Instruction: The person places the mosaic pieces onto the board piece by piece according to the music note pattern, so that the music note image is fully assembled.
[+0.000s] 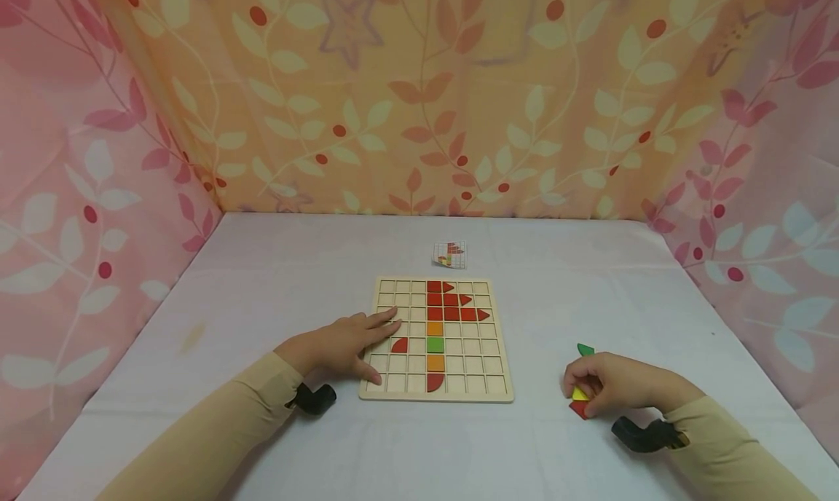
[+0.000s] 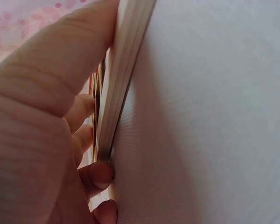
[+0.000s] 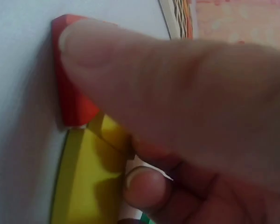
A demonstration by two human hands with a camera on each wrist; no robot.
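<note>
A pale wooden grid board (image 1: 465, 397) lies flat, with red, orange and green pieces set in its cells. My left hand (image 1: 344, 344) rests on its left side, fingers spread over the cells and thumb near the lower left corner. In the left wrist view the thumb (image 2: 51, 56) presses at the board's edge (image 2: 123, 79). To the right of the board, my right hand (image 1: 623, 384) pinches a red block (image 1: 579, 409), its thumb (image 3: 93, 46) across the top. Yellow blocks (image 3: 91, 172) lie against the red one. A green block (image 1: 585, 349) sits just beyond the fingers.
A small printed card (image 1: 449, 255) with a coloured grid pattern lies behind the board. White cloth (image 1: 262, 268) covers the table. Patterned fabric (image 1: 419, 108) encloses the back and both sides. Black wrist mounts (image 1: 316, 399) hang under both sleeves.
</note>
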